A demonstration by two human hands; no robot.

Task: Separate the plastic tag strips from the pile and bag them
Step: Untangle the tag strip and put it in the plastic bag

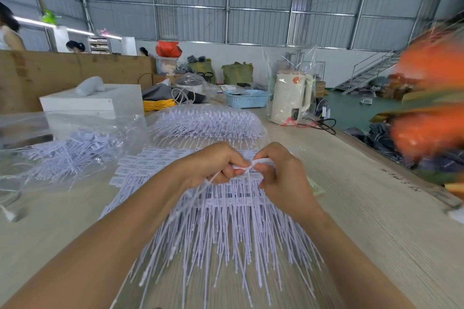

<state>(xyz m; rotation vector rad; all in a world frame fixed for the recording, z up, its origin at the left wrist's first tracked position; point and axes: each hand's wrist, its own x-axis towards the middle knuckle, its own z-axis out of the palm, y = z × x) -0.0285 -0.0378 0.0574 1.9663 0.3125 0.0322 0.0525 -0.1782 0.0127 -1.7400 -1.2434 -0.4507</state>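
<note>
Corrugated metal wall (261,7) with steel framing, green floor (356,110), metal staircase (369,73) at right

A warehouse workshop: corrugated metal walls (261,7), steel staircase (369,73), cluttered packing table (376,208).

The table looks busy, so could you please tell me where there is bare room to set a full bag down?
Bare table lies right of the tag strip pile, reaching back towards the kettle. A smaller patch lies near left, below the plastic bags. The middle and far left are crowded.
</note>
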